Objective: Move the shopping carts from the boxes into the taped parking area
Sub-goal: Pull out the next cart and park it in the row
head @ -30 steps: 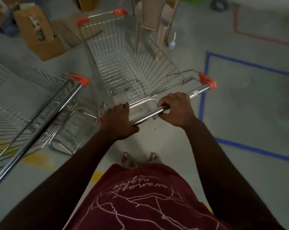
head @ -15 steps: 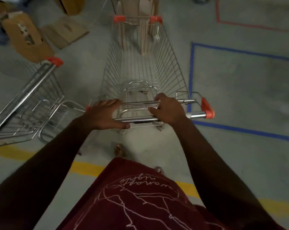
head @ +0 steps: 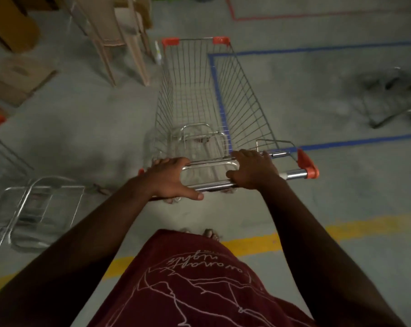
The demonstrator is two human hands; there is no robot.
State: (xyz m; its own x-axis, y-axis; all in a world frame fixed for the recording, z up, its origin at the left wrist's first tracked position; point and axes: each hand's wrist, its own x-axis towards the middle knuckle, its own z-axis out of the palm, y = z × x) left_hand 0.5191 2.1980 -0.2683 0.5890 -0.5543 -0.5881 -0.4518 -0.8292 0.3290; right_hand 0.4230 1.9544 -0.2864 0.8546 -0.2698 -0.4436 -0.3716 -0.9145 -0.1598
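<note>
A wire shopping cart (head: 206,97) with orange corner caps stands straight ahead of me on the concrete floor. My left hand (head: 171,179) and my right hand (head: 252,169) both grip its chrome push bar, one near each end. The blue taped parking area (head: 341,49) lies to the right; its left tape line runs under the cart's right side. A second cart (head: 27,204) sits at the left edge, partly cut off. Another cart (head: 398,97), blurred, stands inside the blue rectangle at the far right.
Beige plastic chairs (head: 119,36) stand just left of the cart's front, with a small bottle (head: 157,54) beside them. Cardboard boxes (head: 15,76) lie at the upper left. A yellow floor line (head: 258,241) crosses under me, and red tape (head: 294,17) marks the far floor.
The cart has swung to the right, so its right side now overlaps the blue tape line. The left cart has slid further out of view, and a cart at the far right has appeared.
</note>
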